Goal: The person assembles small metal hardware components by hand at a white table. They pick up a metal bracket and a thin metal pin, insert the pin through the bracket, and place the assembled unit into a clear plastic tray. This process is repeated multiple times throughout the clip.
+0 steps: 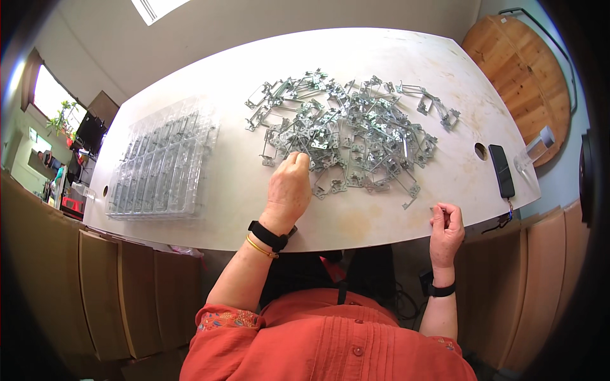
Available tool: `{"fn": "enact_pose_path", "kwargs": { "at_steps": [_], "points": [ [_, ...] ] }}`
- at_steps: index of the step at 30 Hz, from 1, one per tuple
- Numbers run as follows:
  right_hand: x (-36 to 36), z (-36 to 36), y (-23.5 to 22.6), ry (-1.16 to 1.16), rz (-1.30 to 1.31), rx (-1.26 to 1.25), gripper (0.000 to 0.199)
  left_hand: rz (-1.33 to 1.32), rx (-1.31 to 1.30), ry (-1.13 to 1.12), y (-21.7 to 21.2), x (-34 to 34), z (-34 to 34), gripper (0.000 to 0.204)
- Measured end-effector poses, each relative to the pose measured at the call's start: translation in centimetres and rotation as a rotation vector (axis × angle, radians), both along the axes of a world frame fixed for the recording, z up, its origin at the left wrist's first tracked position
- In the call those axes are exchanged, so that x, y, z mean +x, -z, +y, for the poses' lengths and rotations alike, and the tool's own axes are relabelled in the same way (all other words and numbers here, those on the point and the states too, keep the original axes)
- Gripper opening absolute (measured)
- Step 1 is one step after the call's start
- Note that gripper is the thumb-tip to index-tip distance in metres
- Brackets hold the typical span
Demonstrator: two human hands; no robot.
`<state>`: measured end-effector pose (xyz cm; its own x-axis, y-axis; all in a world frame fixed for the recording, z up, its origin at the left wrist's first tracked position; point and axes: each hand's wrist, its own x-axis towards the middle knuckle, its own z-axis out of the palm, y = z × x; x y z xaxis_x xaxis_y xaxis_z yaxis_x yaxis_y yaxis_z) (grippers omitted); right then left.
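Observation:
A heap of silvery metal brackets with thin rods [356, 130] lies tangled on the white table. My left hand [289, 187] is at the heap's near left edge, fingers bent and pressed together; its fingertips hide whatever they grip. Apart from the heap, near the table's front edge on the right, my right hand [447, 232] is closed, thumb against curled fingers. Something small and dark shows at its fingertips, too small to name. On the left sits a stack of clear plastic trays [162, 162], its compartments holding similar metal parts.
The white table [241, 222] has a dark round hole [481, 151] at the right. Beside it lie a black phone [502, 170] and a clear cup [537, 147]. A round wooden tabletop [518, 82] leans behind the right corner. Brown cardboard [101, 286] stands below the left edge.

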<state>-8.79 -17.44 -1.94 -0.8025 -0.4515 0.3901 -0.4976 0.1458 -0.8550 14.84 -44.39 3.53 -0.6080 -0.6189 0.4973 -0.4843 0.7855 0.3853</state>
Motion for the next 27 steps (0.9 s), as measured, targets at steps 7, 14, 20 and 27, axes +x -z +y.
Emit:
{"fn": "enact_pose_path", "kwargs": {
  "at_steps": [7, 14, 20, 27],
  "points": [
    [0.0, 0.0, -0.1, -0.001, 0.011, 0.010, 0.011, 0.059, 0.024, 0.007, 0.2, 0.0, -0.5, 0.011],
    [0.0, 0.0, -0.2, -0.002, 0.005, 0.010, 0.012, 0.069, 0.079, -0.018, 0.1, -0.2, -0.6, 0.016],
    [0.0, 0.0, -0.1, 0.001, 0.014, 0.001, 0.012, 0.081, 0.080, 0.006, 0.0, -0.1, -0.8, 0.016],
    [0.0, 0.0, -0.1, 0.009, 0.003, 0.003, 0.012, 0.117, 0.092, 0.021, 0.2, -0.5, -1.2, 0.016]
  ]
}}
